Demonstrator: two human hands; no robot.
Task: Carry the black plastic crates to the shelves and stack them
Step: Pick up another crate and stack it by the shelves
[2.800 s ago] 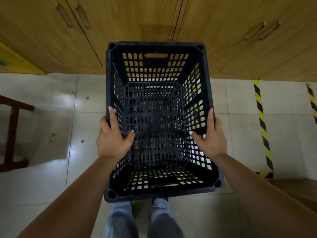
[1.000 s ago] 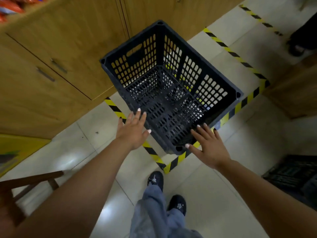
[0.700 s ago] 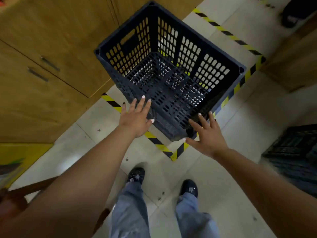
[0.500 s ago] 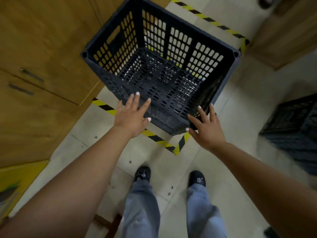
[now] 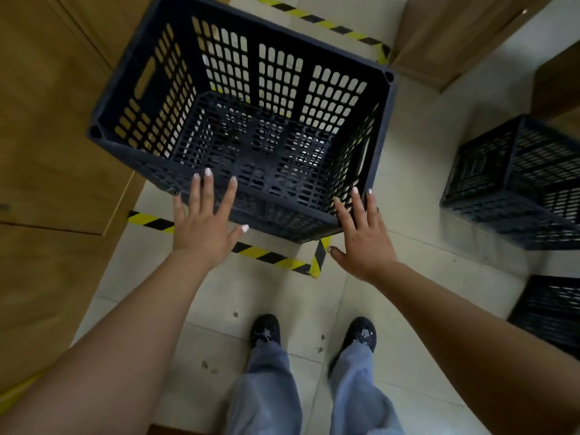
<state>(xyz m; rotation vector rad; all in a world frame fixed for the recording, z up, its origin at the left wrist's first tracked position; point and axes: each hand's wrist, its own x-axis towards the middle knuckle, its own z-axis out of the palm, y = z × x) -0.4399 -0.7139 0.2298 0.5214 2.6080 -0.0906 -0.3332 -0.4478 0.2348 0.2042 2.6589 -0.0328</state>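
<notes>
A black plastic crate [image 5: 381,98] with slotted walls stands on the tiled floor inside a yellow-and-black taped square, beside wooden cabinets. It is empty. My left hand [image 5: 205,226] hovers with fingers spread over the crate's near rim, holding nothing. My right hand [image 5: 364,233] is spread open at the crate's near right corner, fingertips close to the rim; whether they touch is unclear. Another black crate [image 5: 514,180] sits on the floor to the right, and part of a third black crate [image 5: 552,312] shows at the right edge.
Wooden cabinet doors [image 5: 47,127] run along the left. Another wooden cabinet [image 5: 445,36] stands at the top right. Hazard tape [image 5: 273,257] marks the floor. My feet [image 5: 265,329] stand on pale tiles just behind the tape.
The crate I carried with both hands now stands on the floor in the taped square. Both hands have come off it and are spread open. The view has turned right, showing more crates.
</notes>
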